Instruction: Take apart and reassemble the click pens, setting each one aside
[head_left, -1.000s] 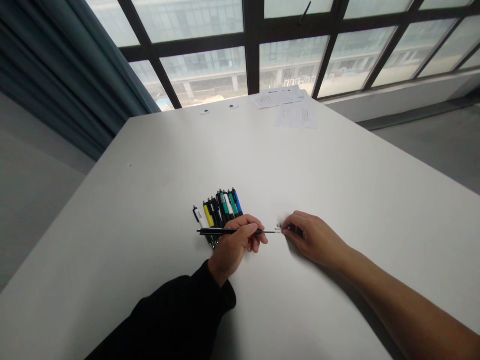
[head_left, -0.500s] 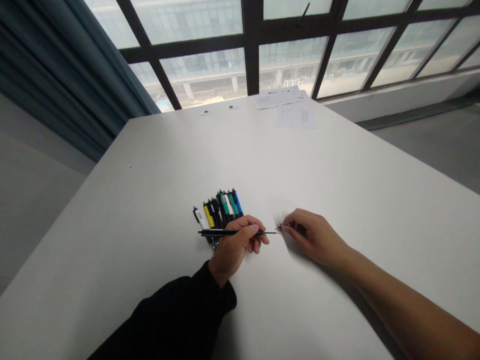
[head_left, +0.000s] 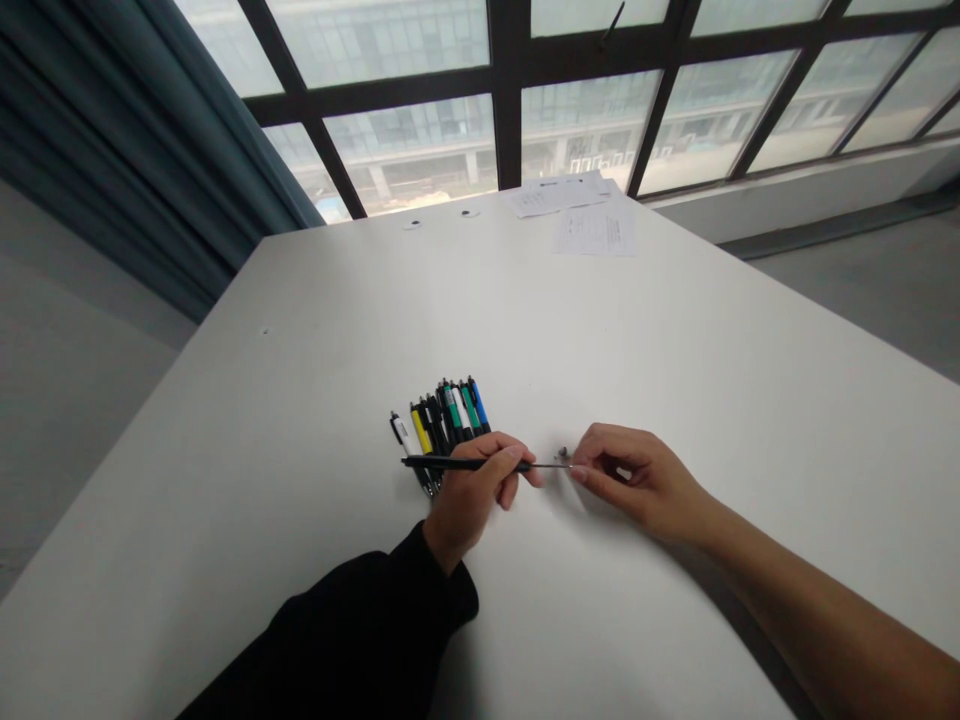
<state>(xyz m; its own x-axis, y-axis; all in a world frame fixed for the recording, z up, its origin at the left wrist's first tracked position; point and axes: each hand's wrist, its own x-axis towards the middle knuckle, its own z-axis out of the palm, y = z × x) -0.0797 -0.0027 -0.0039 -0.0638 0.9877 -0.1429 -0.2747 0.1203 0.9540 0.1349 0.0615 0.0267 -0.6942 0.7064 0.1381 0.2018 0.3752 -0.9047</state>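
My left hand (head_left: pixel 480 485) is closed around a black pen barrel (head_left: pixel 431 462), held nearly level above a row of pens. From the barrel's right end a thin pen refill (head_left: pixel 551 466) sticks out bare. At the refill's far end, the thumb and fingertips of my right hand (head_left: pixel 637 475) are pinched together. Whatever small piece may be between them is hidden. Just behind the refill, a small dark pen part (head_left: pixel 564 452) rests on the white tabletop, near my right fingertips. Partly under my left hand lie several click pens (head_left: pixel 450 410), with white, yellow, black, green and blue barrels.
The white table (head_left: pixel 375 310) reaches to a window. Printed paper sheets (head_left: pixel 596 230) lie at its far edge, with two small round fittings (head_left: pixel 470 214) to their left. A blue curtain (head_left: pixel 172 150) hangs at the back left.
My right hand has shifted from the small parts on the table to the refill's end, leaving a dark part uncovered. My left hand keeps holding the barrel in nearly the same place.
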